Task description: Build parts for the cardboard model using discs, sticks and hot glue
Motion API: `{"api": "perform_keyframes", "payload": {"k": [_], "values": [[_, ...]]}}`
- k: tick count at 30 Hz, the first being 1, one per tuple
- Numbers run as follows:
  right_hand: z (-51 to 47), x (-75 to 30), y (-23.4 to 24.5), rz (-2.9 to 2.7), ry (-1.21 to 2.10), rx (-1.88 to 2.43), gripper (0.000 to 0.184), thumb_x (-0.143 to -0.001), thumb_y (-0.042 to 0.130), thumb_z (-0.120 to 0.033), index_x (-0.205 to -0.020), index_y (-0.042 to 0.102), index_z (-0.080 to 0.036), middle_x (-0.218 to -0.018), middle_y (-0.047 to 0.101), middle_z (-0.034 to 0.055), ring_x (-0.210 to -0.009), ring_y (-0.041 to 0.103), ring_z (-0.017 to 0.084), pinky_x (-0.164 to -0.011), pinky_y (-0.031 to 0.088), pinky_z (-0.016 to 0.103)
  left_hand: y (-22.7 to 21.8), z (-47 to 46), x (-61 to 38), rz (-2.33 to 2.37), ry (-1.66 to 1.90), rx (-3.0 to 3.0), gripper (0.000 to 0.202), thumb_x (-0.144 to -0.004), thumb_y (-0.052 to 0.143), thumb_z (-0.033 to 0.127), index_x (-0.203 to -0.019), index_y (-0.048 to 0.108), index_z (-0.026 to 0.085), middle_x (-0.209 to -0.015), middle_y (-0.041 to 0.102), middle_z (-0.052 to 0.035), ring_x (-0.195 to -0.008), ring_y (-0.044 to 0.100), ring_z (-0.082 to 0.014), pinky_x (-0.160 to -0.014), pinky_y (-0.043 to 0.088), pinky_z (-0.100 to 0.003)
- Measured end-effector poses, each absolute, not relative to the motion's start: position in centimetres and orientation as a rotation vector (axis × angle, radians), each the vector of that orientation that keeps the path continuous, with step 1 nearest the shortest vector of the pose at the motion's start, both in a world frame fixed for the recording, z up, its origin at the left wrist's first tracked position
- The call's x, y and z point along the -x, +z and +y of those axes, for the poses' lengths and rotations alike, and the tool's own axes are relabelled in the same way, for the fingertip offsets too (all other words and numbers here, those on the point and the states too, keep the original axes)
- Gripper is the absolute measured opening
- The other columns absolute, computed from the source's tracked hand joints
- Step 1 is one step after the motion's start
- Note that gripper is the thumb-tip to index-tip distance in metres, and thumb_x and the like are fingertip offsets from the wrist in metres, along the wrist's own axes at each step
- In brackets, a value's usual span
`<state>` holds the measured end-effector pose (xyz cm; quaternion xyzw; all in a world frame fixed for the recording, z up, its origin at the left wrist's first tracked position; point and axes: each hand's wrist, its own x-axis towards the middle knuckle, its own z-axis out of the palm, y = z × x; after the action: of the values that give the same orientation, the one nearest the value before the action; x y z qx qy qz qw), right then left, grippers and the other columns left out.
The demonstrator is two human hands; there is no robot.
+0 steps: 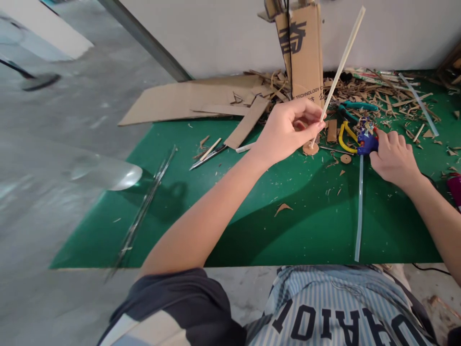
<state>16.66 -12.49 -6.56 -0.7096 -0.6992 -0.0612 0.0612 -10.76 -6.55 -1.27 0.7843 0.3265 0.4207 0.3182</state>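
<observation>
My left hand [286,129] pinches a thin pale stick [342,65] between thumb and fingers, tilted with its top to the right. At the stick's lower end is a small round cardboard disc [310,149] on the table. Closed around a blue hot glue gun [367,143] is my right hand [394,157], its index finger stretched along the gun's far side. A long translucent glue stick [359,211] sticks out of the gun toward me. A second cardboard disc [345,159] with a centre hole lies between the hands, near a yellow handle loop [342,138].
Cardboard scraps [396,101] are heaped along the wall, with teal-handled pliers [358,105] among them. A tall cardboard piece [306,57] stands behind my left hand. Leftward on the green table [201,211] lie a cardboard sheet [173,98], a dark pointed tool [208,157] and thin rods [147,199].
</observation>
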Motion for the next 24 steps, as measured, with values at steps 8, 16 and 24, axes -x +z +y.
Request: {"api": "perform_keyframes", "payload": {"k": [8,16,24], "values": [[-11.8,-17.8,-6.7,-1.986,-0.171,1.788,0.034,-0.083,0.064,-0.036,-0.110,0.062,-0.016,-0.107,0.065,0.0190,-0.089,0.062,0.031,-0.071,0.051,0.043,-1.7,-6.2,10.8,0.869,1.148,-2.070,0.012,-0.090,0.070,0.031,-0.095,0.067,0.021,-0.091,0.074,-0.0038,-0.085,0.074,-0.0175,-0.075,0.064,-0.032],[-13.4,-14.6,-7.2,-1.657,1.028,1.304,0.046,-0.084,0.067,-0.070,-0.087,0.059,-0.024,-0.057,0.048,-0.0042,-0.043,0.043,0.012,-0.041,0.040,0.030,-1.4,-6.6,10.7,0.896,1.126,-2.065,0.009,-0.090,0.071,0.026,-0.093,0.066,0.020,-0.091,0.076,-0.0035,-0.082,0.074,-0.0163,-0.076,0.065,-0.031],[-13.7,-14.7,-8.1,-1.591,1.187,1.336,0.050,-0.080,0.073,-0.071,-0.082,0.057,-0.024,-0.053,0.045,-0.0052,-0.042,0.044,0.011,-0.039,0.040,0.028,-1.2,-7.0,10.7,0.873,1.073,-2.034,0.010,-0.093,0.067,0.026,-0.101,0.068,0.019,-0.097,0.077,-0.0047,-0.095,0.077,-0.0203,-0.083,0.067,-0.035]]}}
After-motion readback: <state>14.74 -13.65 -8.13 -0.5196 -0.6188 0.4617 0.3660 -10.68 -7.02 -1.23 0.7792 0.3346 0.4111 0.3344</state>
